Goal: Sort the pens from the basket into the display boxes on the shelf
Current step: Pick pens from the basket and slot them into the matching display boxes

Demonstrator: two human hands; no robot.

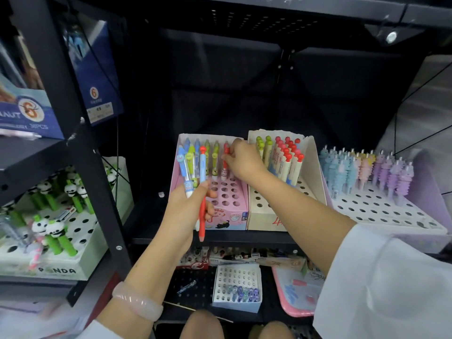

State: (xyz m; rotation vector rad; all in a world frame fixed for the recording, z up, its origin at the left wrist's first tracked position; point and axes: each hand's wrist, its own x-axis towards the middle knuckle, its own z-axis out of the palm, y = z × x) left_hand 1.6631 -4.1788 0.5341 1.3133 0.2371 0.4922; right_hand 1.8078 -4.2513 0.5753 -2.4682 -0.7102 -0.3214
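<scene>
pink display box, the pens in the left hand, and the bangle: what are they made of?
Pink display box: looks like printed cardboard, matte, with punched holes and folded edges.
Pens in the left hand, e.g. the red pen: probably plastic, smooth and slightly glossy, with moulded cartoon toppers.
Bangle: pale pink, translucent, polished; could be stone, glass or resin, the picture cannot settle which.

Three display boxes (241, 217) on shelf; two hands (188, 206).
</scene>
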